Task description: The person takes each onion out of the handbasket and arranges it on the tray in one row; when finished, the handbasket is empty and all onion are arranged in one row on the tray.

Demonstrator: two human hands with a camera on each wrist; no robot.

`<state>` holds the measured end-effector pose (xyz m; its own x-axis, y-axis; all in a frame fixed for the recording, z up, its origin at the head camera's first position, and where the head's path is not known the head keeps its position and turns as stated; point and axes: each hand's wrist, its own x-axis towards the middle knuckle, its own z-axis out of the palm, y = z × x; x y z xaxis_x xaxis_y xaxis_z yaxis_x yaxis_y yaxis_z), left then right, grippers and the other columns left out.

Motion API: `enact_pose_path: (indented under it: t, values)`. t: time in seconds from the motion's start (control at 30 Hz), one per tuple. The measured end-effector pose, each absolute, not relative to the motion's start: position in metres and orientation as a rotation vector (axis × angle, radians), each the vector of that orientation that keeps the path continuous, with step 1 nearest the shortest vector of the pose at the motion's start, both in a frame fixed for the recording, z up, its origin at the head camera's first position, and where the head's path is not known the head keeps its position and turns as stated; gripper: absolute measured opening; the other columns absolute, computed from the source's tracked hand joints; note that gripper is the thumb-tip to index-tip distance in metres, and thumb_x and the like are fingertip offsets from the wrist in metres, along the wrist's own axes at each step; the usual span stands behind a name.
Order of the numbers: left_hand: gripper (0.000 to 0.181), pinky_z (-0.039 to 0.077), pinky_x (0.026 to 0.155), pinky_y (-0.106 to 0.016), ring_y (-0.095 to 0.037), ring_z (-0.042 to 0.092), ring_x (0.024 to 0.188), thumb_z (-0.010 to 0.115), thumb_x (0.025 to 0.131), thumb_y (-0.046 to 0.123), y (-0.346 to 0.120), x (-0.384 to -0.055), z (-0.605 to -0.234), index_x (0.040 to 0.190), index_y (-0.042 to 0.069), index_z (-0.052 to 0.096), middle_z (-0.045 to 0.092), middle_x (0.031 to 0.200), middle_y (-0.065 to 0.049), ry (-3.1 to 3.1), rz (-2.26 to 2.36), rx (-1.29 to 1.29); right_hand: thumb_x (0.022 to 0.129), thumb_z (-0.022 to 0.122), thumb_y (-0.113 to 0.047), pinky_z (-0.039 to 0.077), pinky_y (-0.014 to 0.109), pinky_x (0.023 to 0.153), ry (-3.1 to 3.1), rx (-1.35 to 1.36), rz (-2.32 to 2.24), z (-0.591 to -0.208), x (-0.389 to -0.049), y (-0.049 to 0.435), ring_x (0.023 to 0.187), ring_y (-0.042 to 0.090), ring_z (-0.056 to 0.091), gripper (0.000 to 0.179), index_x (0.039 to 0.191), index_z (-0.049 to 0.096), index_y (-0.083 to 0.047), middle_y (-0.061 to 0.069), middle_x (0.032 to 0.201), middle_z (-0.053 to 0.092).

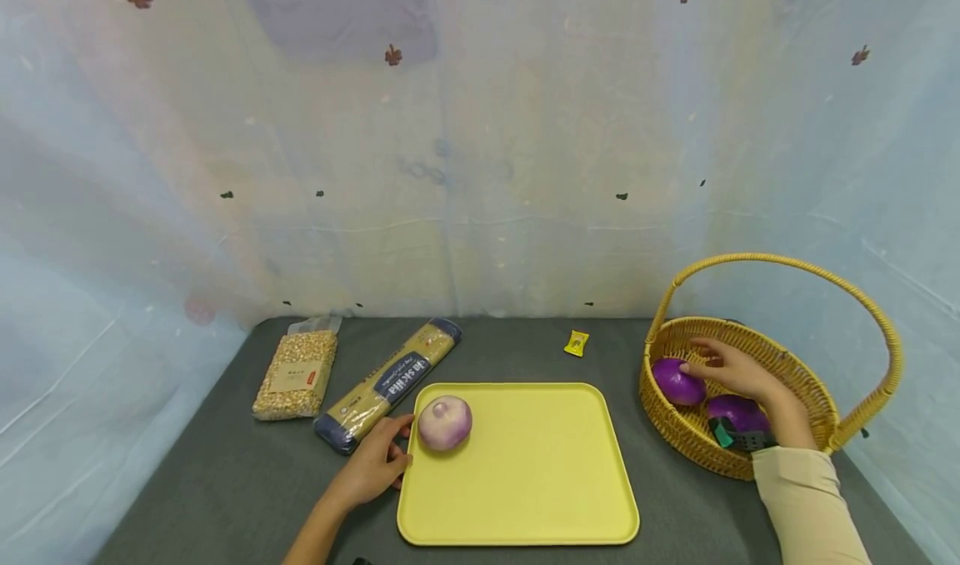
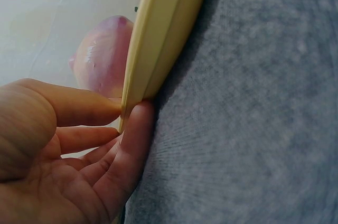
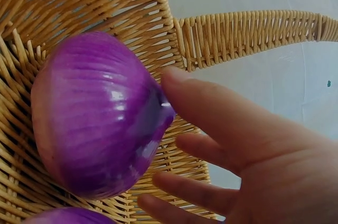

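My left hand holds the left rim of a yellow tray; in the left wrist view the thumb and fingers lie on either side of that rim. A pale purple-and-white onion sits in the tray's upper left corner. On the right, my right hand reaches into a wicker basket. Its thumb is at the tip of a glossy purple onion, with the other fingers spread apart; whether the thumb touches is unclear. A second purple onion lies beside it, partly hidden by the wrist.
Left of the tray lie a long pasta packet and a clear bag of corn kernels. A small yellow wrapped packet is behind the tray. The basket's tall arched handle rises over the right forearm. A curtain hangs behind the grey table.
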<state>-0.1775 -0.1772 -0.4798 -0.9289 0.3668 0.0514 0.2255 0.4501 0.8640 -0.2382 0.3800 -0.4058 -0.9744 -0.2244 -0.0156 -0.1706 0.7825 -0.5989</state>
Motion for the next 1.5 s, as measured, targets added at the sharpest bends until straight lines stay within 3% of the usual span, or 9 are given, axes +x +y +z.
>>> enact_pose_path:
  t: [0.27,0.47,0.83,1.5]
  values:
    - [0.056,0.053,0.042,-0.027,-0.013,0.052,0.062,0.058,0.083,-0.009,-0.1780,-0.1771,-0.4804,0.135,-0.008,0.038,0.043,0.108,-0.019,2.513,1.528,0.521,0.088,0.063,-0.028,0.051,0.051,0.082,2.765,-0.373,-0.980,-0.4131,-0.2430,0.3802,0.113,0.054,0.044,0.070,0.137,0.031,0.010,0.039,0.127,0.040]
    - [0.055,0.053,0.043,-0.027,-0.012,0.052,0.062,0.057,0.084,-0.009,-0.1782,-0.1776,-0.4793,0.135,-0.008,0.038,0.043,0.108,-0.020,2.525,1.503,0.526,0.086,0.064,-0.028,0.053,0.043,0.078,2.688,-0.354,-0.978,-0.4140,-0.2437,0.3778,0.109,0.045,0.050,0.072,0.139,0.030,0.007,0.036,0.126,0.041]
    - [0.056,0.053,0.043,-0.028,-0.014,0.052,0.062,0.057,0.084,-0.008,-0.1783,-0.1784,-0.4778,0.136,-0.008,0.037,0.043,0.109,-0.020,2.504,1.524,0.516,0.080,0.071,-0.029,0.052,0.048,0.078,2.693,-0.392,-0.905,-0.4126,-0.2444,0.3726,0.106,0.039,0.050,0.077,0.138,0.033,0.004,0.031,0.125,0.043]
    - [0.056,0.052,0.042,-0.027,-0.012,0.052,0.061,0.057,0.083,-0.008,-0.1789,-0.1780,-0.4816,0.135,-0.008,0.037,0.043,0.107,-0.019,2.518,1.530,0.532,0.081,0.070,-0.030,0.052,0.050,0.077,2.701,-0.362,-0.889,-0.4141,-0.2426,0.3720,0.106,0.041,0.050,0.075,0.138,0.034,0.004,0.033,0.124,0.042]
